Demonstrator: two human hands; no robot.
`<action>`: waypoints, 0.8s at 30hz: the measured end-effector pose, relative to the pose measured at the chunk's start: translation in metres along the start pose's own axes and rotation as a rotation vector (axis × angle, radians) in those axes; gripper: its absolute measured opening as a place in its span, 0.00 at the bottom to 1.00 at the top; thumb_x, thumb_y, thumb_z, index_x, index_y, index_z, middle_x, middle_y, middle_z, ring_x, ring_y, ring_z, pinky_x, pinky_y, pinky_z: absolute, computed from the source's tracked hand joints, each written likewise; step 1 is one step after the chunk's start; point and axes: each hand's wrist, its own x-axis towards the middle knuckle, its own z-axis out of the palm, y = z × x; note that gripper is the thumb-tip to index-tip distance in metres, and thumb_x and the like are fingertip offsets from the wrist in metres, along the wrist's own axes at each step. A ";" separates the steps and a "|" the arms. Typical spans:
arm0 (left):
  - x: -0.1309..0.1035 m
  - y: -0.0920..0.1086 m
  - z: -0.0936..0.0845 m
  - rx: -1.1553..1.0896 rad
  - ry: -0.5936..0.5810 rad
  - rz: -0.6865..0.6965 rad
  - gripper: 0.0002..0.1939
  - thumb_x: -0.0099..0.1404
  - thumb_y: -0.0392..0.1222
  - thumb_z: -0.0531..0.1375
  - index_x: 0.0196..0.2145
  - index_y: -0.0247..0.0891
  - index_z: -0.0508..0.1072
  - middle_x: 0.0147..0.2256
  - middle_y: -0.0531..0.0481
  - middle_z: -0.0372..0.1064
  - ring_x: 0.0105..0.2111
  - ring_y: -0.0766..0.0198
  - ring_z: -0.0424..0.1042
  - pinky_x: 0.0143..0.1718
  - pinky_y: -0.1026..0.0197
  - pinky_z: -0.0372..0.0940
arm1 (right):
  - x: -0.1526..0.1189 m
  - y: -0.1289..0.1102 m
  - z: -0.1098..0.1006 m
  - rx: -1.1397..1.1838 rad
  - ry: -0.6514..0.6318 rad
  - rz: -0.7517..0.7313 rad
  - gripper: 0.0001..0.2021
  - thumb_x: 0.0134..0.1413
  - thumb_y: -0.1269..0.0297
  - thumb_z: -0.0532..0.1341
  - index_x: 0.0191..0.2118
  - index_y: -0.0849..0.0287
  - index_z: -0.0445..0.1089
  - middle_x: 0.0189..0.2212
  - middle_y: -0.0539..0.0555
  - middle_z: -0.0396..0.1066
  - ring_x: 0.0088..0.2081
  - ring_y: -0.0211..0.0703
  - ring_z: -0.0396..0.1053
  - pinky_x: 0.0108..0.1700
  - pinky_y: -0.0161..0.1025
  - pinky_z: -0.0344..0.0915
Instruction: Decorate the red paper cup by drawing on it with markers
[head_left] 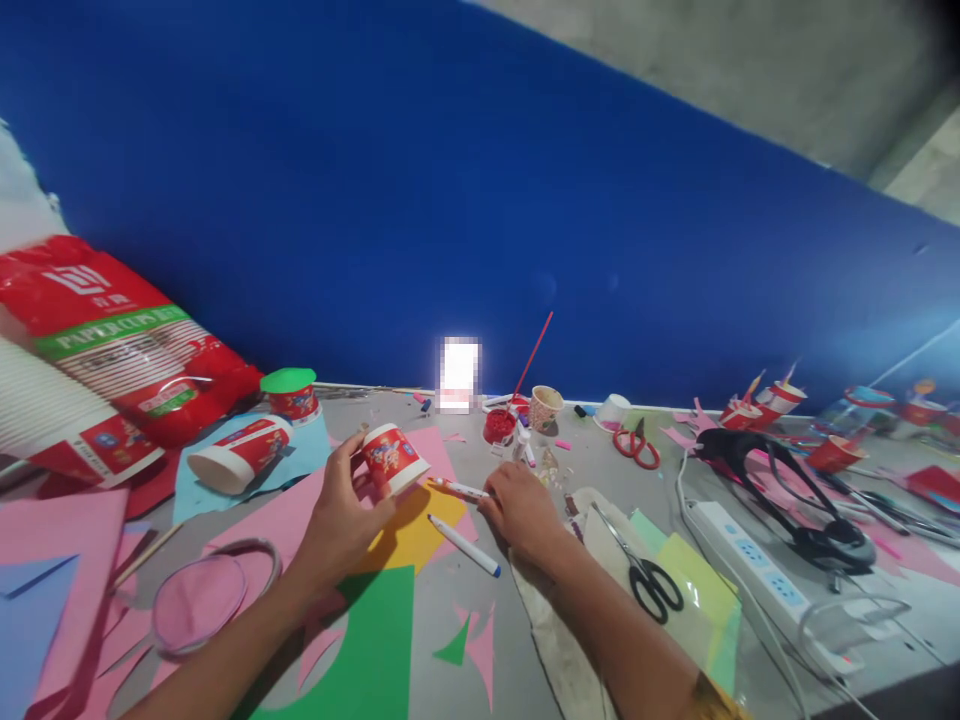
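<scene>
Currently, left hand clamped round tilted red-and-white printed paper cup, short of far edge of grey tabletop; right hand pinches slim white-and-red marker, long axis crosswise, tip toward cup.

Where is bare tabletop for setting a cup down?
Best: tabletop between the red-handled scissors, power strip and beige cloth. Smaller: below the blue-ended marker, between green sheet and cloth, above paper scraps. Crowded: left, around the paper-cup bag; right, around the black headgear.
</scene>
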 end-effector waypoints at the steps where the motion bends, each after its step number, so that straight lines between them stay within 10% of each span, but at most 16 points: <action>1: 0.000 -0.001 0.000 -0.008 0.012 -0.009 0.47 0.48 0.51 0.74 0.62 0.42 0.61 0.65 0.35 0.61 0.63 0.41 0.69 0.66 0.36 0.65 | 0.001 0.002 -0.001 0.038 0.036 0.019 0.04 0.62 0.67 0.66 0.34 0.56 0.75 0.36 0.56 0.78 0.42 0.50 0.73 0.45 0.41 0.65; 7: 0.003 -0.011 -0.002 -0.018 0.002 -0.079 0.47 0.46 0.54 0.74 0.61 0.43 0.62 0.65 0.35 0.63 0.62 0.38 0.71 0.66 0.32 0.64 | 0.014 0.026 -0.045 0.608 0.393 0.152 0.12 0.59 0.54 0.62 0.39 0.57 0.77 0.21 0.47 0.70 0.23 0.40 0.65 0.28 0.36 0.60; 13: 0.004 -0.018 -0.001 -0.077 0.026 -0.105 0.45 0.45 0.48 0.74 0.60 0.42 0.65 0.63 0.35 0.66 0.61 0.39 0.72 0.65 0.34 0.65 | 0.043 0.042 -0.089 0.699 0.513 0.197 0.22 0.55 0.43 0.62 0.39 0.59 0.77 0.21 0.47 0.69 0.20 0.37 0.58 0.24 0.36 0.58; 24: 0.004 -0.007 -0.007 -0.149 0.040 -0.210 0.45 0.44 0.48 0.78 0.58 0.43 0.69 0.57 0.38 0.73 0.55 0.41 0.77 0.58 0.35 0.74 | 0.098 0.045 -0.070 0.324 0.448 0.132 0.11 0.58 0.57 0.62 0.31 0.56 0.78 0.24 0.50 0.75 0.27 0.42 0.67 0.32 0.36 0.56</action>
